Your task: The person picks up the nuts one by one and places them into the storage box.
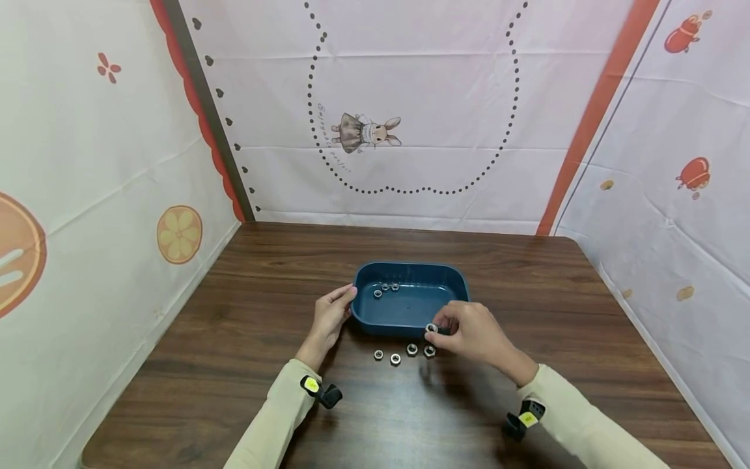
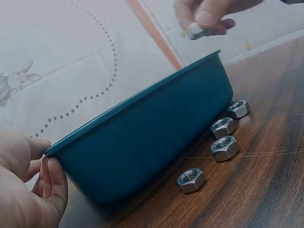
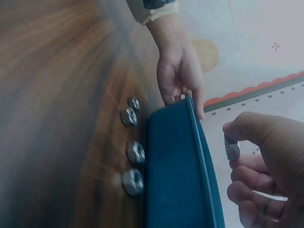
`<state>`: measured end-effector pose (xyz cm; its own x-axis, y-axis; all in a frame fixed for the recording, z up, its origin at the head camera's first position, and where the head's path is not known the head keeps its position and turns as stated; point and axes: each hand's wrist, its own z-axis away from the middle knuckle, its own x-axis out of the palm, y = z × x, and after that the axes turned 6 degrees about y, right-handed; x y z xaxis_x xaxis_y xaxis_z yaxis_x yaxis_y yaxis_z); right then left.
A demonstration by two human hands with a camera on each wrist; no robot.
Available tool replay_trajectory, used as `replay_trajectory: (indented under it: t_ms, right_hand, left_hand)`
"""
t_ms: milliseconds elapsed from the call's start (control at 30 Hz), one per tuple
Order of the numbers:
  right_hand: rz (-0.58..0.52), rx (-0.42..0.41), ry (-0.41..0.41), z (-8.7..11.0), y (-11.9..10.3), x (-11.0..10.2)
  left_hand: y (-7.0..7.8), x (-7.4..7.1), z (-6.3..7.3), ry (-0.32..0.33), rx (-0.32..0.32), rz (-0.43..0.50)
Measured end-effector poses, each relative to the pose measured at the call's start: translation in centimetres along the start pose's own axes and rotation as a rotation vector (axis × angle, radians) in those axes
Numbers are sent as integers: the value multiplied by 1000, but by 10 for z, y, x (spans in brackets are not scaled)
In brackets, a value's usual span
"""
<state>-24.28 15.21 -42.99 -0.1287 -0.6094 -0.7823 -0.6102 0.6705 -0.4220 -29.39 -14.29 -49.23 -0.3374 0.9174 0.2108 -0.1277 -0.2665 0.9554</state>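
Note:
A blue plastic tray [image 1: 375, 326] stands on the table, and my left hand [image 1: 329, 320] pinches its left rim between thumb and fingers. Just over the tray's front right edge, my right hand [image 1: 471, 331] holds a metal hex nut [image 3: 232, 147] between thumb and fingertip. Three nuts lie inside the tray toward its left, one of them a small nut [image 1: 377, 294]. In front of the tray several more nuts sit in a loose row on the wood, from a smaller nut [image 2: 191, 180] at the left to a larger nut [image 1: 430, 352] at the right.
The brown wooden table [image 1: 281, 254] extends around the tray on every side. Printed white cloth [image 1: 433, 117] hangs behind it and along both sides. Each sleeve bears a black wrist strap with a small camera, such as the left strap [image 1: 321, 389].

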Motion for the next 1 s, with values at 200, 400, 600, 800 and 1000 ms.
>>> replay_trajectory:
  t_ms: [200,400,600,800,1000]
  right_hand:
    - [-79,-72,-41,-34,10,-6]
    - [-143,-125,-91,-68,22,-4]
    - [-165,-130,-153,-99,36,5]
    - [-150,-87,-213,-120,48,17]
    - [-146,-98,-276,-136,52,33]
  left_hand:
    - [0,0,-1,3,9,8]
    - [-2,0,-2,-1,11,14]
    - [-2,-2,-3,6,6,16]
    - [-1,-2,-1,10,14,19]
    - [-2,-1,0,5,7,27]
